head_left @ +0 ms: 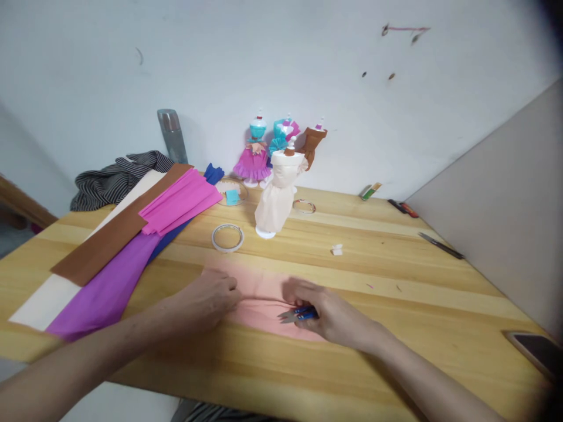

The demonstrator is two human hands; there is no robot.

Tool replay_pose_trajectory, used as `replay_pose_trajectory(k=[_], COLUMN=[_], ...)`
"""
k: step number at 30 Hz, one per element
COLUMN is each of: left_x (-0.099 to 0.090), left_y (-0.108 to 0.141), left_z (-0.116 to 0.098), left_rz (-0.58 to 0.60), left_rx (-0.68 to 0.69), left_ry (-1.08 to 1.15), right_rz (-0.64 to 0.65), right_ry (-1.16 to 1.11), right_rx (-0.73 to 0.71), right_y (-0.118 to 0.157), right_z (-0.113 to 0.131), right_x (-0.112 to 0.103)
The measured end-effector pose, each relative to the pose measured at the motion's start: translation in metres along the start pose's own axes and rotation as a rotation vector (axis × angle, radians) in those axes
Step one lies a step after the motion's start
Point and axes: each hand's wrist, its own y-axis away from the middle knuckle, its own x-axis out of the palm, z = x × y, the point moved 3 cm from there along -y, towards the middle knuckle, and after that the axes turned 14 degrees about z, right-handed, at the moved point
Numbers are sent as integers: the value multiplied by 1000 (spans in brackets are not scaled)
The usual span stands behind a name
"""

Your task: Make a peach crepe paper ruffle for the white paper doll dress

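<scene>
A pale pink sheet of crepe paper (pixel 259 319) lies on the table in front of me, with a raised fold running between my hands. My left hand (pixel 215 296) is closed, its fingers pinching the sheet at its left part. Held in my right hand (pixel 323 308) are small blue-handled scissors (pixel 288 317), blades pointing left over the paper. The thumb and fingers of that hand also touch the paper's right part; its fingertips are blurred. Beyond the paper stands a white mini dress form in a cream dress (pixel 278 199).
Crepe paper strips in brown (pixel 103 234), pink (pixel 182 199) and purple (pixel 103 287) lie left. A tape roll (pixel 227 238) is near the middle. More dressed forms (pixel 254 158) and a bottle (pixel 173 138) stand by the wall. Tweezers (pixel 441 245) and a phone (pixel 536 351) lie right.
</scene>
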Motion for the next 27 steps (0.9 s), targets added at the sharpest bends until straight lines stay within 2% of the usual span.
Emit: replay_pose_trajectory(k=[3, 6, 8, 11, 14, 17, 20, 24, 27], left_x=[8, 11, 12, 8, 7, 13, 19, 20, 19], left_y=[-5, -7, -7, -5, -5, -8, -13, -19, -21], left_z=[-2, -5, -8, -12, -16, -16, -9, 3, 5], left_rz=[67, 85, 100, 25, -70, -52, -66, -177, -194], left_rx=[-52, -139, -149, -133, -91, -32, -44, -51, -55], left_ry=[-70, -177, -181, -97, -73, -97, -43, 114, 22], right_rz=[-86, -26, 22, 6, -19, -36, -69, -110, -132], right_ry=[79, 182, 262, 279, 155, 0, -87, -32, 15], right_rx=[-52, -81, -63, -59, -95, -112, -43, 67, 43], right_y=[7, 13, 14, 11, 4, -1, -1, 3, 5], right_z=[4, 8, 8, 6, 7, 7, -1, -17, -23], right_x=[1, 8, 14, 18, 14, 8, 6, 7, 9])
